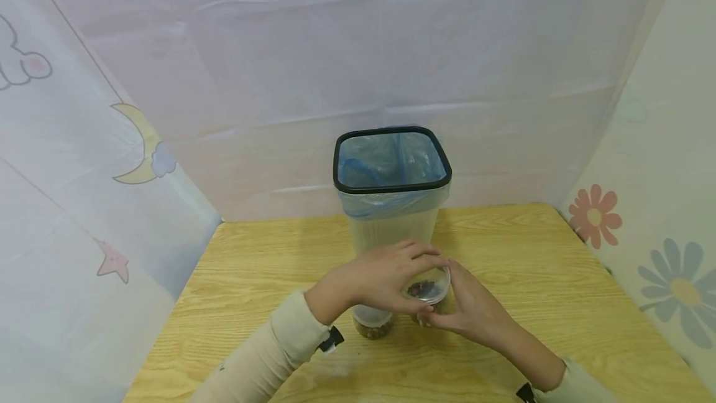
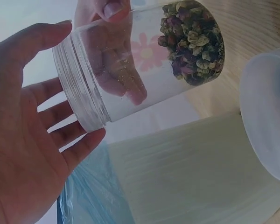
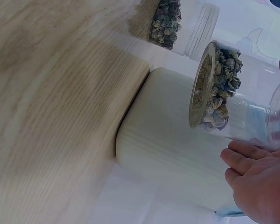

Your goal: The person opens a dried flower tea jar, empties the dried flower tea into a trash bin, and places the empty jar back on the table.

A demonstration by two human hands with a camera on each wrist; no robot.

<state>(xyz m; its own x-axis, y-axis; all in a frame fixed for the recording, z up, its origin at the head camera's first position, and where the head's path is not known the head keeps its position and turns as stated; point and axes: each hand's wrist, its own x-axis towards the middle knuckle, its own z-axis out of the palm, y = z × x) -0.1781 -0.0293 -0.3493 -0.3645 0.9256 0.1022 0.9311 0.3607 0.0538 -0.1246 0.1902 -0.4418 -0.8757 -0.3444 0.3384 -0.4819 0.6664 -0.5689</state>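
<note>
A clear jar (image 1: 431,288) partly filled with dried flower buds (image 2: 193,42) is held between both hands, its base raised off the table as the right wrist view shows. My left hand (image 1: 391,275) spans the jar's ridged clear lid (image 2: 81,84), thumb on one side of its edge and fingertips on the other. My right hand (image 1: 475,306) grips the jar's body from the side; in the left wrist view its fingers show through the clear wall. Left of it, a second jar (image 1: 371,327) with similar dried buds stands upright on the table, partly hidden beneath my left hand.
Behind the hands stands a pale bin (image 1: 391,229) with a black rim (image 1: 391,189) and a blue bag lining it. The wooden table (image 1: 268,266) reaches back to a pale cloth wall (image 1: 268,79). Printed cloth also flanks both sides.
</note>
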